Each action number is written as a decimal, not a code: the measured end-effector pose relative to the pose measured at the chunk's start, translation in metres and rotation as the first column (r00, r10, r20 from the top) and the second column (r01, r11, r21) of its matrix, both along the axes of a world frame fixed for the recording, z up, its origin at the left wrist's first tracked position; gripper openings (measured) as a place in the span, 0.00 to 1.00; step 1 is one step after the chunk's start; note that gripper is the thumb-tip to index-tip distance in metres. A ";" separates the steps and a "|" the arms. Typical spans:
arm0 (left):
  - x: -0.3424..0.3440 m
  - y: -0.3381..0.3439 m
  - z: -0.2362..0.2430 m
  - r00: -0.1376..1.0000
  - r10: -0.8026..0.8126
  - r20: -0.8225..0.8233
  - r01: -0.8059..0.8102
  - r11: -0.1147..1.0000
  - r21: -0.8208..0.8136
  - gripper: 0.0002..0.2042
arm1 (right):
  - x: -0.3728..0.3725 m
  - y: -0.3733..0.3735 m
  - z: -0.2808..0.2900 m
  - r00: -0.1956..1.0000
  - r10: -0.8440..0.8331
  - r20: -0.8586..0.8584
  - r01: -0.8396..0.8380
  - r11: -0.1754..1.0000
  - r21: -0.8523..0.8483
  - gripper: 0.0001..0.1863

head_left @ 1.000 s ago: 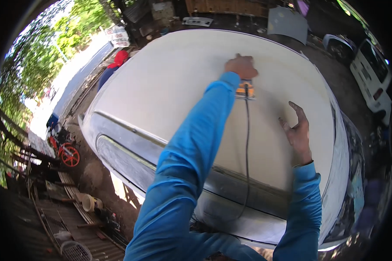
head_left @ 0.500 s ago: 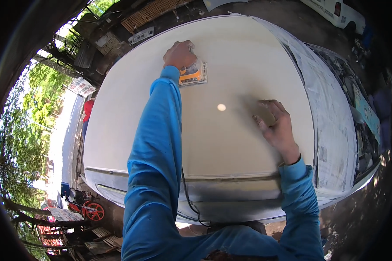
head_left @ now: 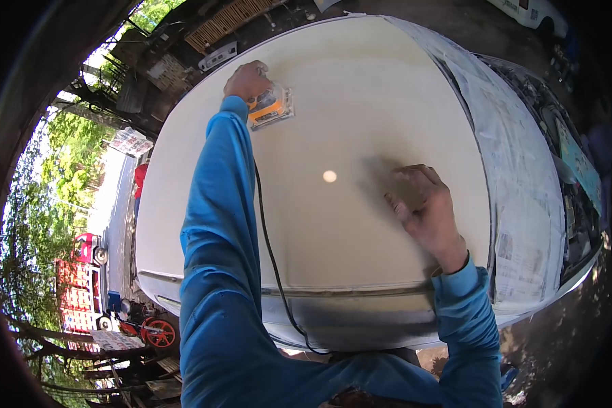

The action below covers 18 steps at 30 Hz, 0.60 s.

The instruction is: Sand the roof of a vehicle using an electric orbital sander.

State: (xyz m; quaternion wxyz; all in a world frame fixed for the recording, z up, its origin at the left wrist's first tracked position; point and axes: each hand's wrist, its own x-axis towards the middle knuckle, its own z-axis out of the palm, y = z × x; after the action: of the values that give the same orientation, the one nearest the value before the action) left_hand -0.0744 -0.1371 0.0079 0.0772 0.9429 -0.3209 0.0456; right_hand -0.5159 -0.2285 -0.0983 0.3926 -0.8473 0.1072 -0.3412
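Observation:
My left hand [head_left: 248, 80] is wrapped over the top of an orange and grey power sander [head_left: 272, 107], whose flat square pad lies on the cream-coloured vehicle roof [head_left: 333, 231] toward its far left. A black cord [head_left: 268, 238] emerges beside my left forearm and trails down over the near roof edge. My right hand [head_left: 428, 214] is over the right part of the roof with thumb and fingers curved apart. Nothing shows in its grip, and its shadow falls on the panel just left of it. Whether its fingertips touch the surface, I cannot tell.
Masking paper [head_left: 523, 204] covers the vehicle's glass on the right, beside an exposed engine bay [head_left: 578, 211]. A roof seam [head_left: 360, 291] runs along the near side. Beyond the vehicle stand a red motorcycle [head_left: 158, 332], a red truck [head_left: 81, 292] and a white vehicle [head_left: 547, 20].
My left hand and the sander have slid left across the roof, exposing more cord. My right hand has shifted slightly nearer to me. The view has moved a little, bringing the red truck into sight.

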 end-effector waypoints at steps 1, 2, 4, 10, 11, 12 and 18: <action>0.010 0.017 0.000 0.999 0.027 -0.018 -0.027 1.000 -0.006 0.28 | 0.000 -0.001 0.000 1.000 -0.010 0.016 0.010 1.000 -0.021 0.20; 0.017 0.038 0.000 0.996 0.063 -0.058 -0.063 0.998 -0.002 0.28 | 0.001 -0.002 -0.001 1.000 0.001 0.023 -0.001 1.000 -0.023 0.20; 0.023 0.082 -0.003 0.995 0.093 -0.030 -0.094 0.994 -0.056 0.28 | 0.001 -0.001 -0.001 1.000 -0.001 0.023 0.002 0.999 -0.037 0.19; -0.007 0.189 -0.002 0.988 0.147 -0.042 -0.151 0.984 -0.093 0.26 | 0.004 0.006 0.002 1.000 0.020 0.005 -0.020 1.000 -0.007 0.19; -0.020 0.198 -0.001 0.989 0.145 -0.022 -0.146 0.985 -0.096 0.26 | 0.004 0.007 0.002 0.999 0.039 0.026 -0.039 0.999 -0.011 0.19; -0.034 0.201 0.000 0.990 0.141 -0.027 -0.142 0.986 -0.089 0.26 | 0.005 0.008 0.002 0.999 0.042 0.033 -0.042 0.999 -0.018 0.19; -0.118 0.156 0.000 0.997 -0.052 0.061 0.058 0.994 -0.096 0.24 | 0.002 0.014 0.000 0.996 0.072 0.049 -0.072 0.997 -0.013 0.18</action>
State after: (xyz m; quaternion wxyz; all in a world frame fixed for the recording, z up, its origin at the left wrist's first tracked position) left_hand -0.1925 0.0190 0.0075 0.1149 0.9270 -0.3463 0.0867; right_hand -0.5141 -0.2144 -0.0982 0.4023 -0.8442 0.0649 -0.3482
